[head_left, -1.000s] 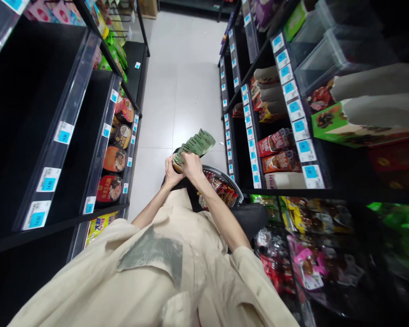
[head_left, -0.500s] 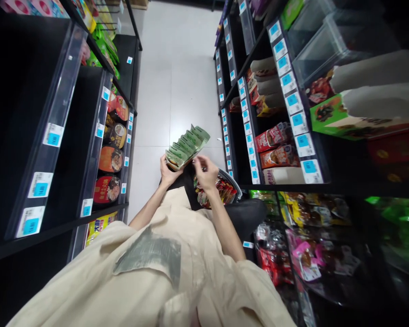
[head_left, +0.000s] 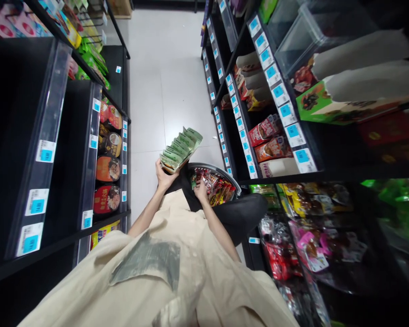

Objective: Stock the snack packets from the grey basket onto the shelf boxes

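Note:
My left hand (head_left: 164,176) is closed around the lower left end of an open box of green snack packets (head_left: 180,150). The packets stand in a tilted row inside it, above my lap. Lower and to the right, my right hand (head_left: 201,190) reaches into a grey-rimmed basket (head_left: 237,184). Its fingers are curled at a shiny reddish snack packet (head_left: 207,180), with their tips partly hidden. Many red and yellow packets (head_left: 224,191) fill the basket beside that hand.
Black shelves with price tags line both sides. Bowl-shaped tubs (head_left: 107,199) stand on the left shelf. Opened cartons (head_left: 330,100) and red pouches (head_left: 265,129) sit on the right, above bagged snacks (head_left: 310,245). Pale floor tiles (head_left: 170,68) run ahead.
My right hand has moved from beside the green packets' box down into the basket. My left hand still holds the box. The view has shifted slightly, showing more of the basket.

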A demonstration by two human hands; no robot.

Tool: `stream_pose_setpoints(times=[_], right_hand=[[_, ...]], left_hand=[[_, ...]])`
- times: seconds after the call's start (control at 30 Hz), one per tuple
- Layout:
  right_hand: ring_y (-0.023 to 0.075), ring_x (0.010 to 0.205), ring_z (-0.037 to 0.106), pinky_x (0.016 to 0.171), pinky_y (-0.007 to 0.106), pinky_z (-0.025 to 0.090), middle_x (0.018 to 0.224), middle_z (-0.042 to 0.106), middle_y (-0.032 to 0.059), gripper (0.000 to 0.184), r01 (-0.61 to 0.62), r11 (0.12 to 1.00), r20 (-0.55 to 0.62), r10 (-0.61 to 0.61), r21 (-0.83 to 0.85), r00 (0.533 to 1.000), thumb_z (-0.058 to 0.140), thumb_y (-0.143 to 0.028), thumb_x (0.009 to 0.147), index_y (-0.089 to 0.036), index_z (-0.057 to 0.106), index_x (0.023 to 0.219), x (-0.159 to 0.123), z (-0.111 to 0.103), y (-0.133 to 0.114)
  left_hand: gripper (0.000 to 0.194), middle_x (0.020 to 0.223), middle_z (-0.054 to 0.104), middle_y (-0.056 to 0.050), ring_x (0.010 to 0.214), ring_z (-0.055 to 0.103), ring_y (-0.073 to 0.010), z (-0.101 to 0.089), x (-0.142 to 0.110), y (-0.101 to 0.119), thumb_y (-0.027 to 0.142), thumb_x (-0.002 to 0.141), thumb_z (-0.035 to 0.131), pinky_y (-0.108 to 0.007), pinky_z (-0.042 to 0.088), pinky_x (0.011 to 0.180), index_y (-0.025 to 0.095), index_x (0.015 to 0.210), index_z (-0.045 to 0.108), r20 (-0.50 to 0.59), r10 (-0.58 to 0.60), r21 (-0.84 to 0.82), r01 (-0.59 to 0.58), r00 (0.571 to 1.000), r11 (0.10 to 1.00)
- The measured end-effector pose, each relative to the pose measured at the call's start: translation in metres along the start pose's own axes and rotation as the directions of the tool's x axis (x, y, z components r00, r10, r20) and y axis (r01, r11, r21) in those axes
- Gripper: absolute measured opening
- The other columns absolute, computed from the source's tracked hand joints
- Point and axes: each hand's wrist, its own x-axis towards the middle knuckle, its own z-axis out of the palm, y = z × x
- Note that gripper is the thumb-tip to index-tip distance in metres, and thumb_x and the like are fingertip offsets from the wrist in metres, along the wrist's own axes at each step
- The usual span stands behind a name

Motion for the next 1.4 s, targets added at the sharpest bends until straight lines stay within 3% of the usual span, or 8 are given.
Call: stream_pose_setpoints(times=[0.2, 0.33, 0.47, 0.8, 1.03, 1.4], right_hand=[[0.0196, 0.076, 0.069, 0.076, 0.031, 0.056, 0.081, 0.073, 0.0039, 0.027, -0.124, 0.911, -0.262, 0.239, 0.392, 0.935, 0.06, -0.034, 0.077, -0.018, 0.065, 0.097, 0.024, -0.021, 0.04], [0.0183, 0.073, 0.071, 0.069, 0.031, 0.057, 0.088, 0.075, 0.0063, 0.034, -0.128, 0.78, -0.282, 0.367, 0.613, 0.887, 0.061, -0.042, 0.081, -0.016, 0.064, 0.103, 0.029, -0.025, 0.06], [0.0198, 0.075, 0.072, 0.068, 0.032, 0.059, 0.09, 0.077, 0.0078, 0.043, -0.085, 0.674, -0.269, 0.402, 0.734, 0.875, 0.071, -0.046, 0.073, -0.016, 0.066, 0.104, 0.031, -0.018, 0.066], [0.025, 0.095, 0.074, 0.09, 0.041, 0.061, 0.101, 0.078, 0.0116, 0.045, 0.026, 0.585, -0.334, 0.427, 0.811, 0.84, 0.072, -0.046, 0.071, -0.015, 0.07, 0.103, 0.038, -0.018, 0.076], [0.025, 0.096, 0.074, 0.094, 0.043, 0.06, 0.099, 0.079, 0.0099, 0.04, 0.028, 0.573, -0.334, 0.436, 0.819, 0.836, 0.074, -0.042, 0.071, -0.015, 0.072, 0.1, 0.041, -0.016, 0.081], [0.0259, 0.094, 0.075, 0.09, 0.042, 0.062, 0.099, 0.08, 0.0115, 0.051, 0.039, 0.576, -0.339, 0.424, 0.817, 0.84, 0.077, -0.055, 0.069, -0.015, 0.073, 0.1, 0.038, -0.018, 0.077]], left_hand=[[0.09, 0.133, 0.057, -0.013, 0.125, 0.06, -0.0275, 0.001, 0.001, 0.002, 0.04, 0.066, 0.088, -0.038, 0.055, 0.102, 0.019, 0.142, 0.044, 0.004, -0.013, -0.008, 0.013, 1.0, 1.0], [0.09, 0.134, 0.057, -0.013, 0.125, 0.061, -0.0268, 0.001, 0.0, 0.003, 0.039, 0.066, 0.088, -0.036, 0.055, 0.1, 0.019, 0.142, 0.044, 0.008, -0.016, 0.007, 0.016, 1.0, 1.0], [0.091, 0.135, 0.057, -0.014, 0.126, 0.061, -0.0271, 0.001, 0.001, 0.001, 0.04, 0.066, 0.089, -0.038, 0.055, 0.103, 0.018, 0.142, 0.044, 0.007, -0.011, 0.008, 0.01, 1.0, 1.0], [0.098, 0.143, 0.052, -0.017, 0.131, 0.06, -0.0288, 0.002, -0.002, -0.003, 0.04, 0.067, 0.088, -0.041, 0.058, 0.103, 0.021, 0.147, 0.036, -0.011, -0.008, -0.021, 0.007, 1.0, 1.0], [0.102, 0.144, 0.054, -0.017, 0.136, 0.057, -0.0301, 0.003, -0.007, -0.005, 0.042, 0.066, 0.091, -0.041, 0.063, 0.097, 0.025, 0.148, 0.033, -0.063, -0.013, -0.065, 0.008, 0.998, 0.998], [0.065, 0.139, 0.054, -0.015, 0.129, 0.061, -0.0284, 0.0, -0.004, -0.004, 0.043, 0.072, 0.087, -0.039, 0.063, 0.087, 0.025, 0.121, 0.049, -0.03, 0.055, -0.029, -0.055, 0.998, 0.998]])
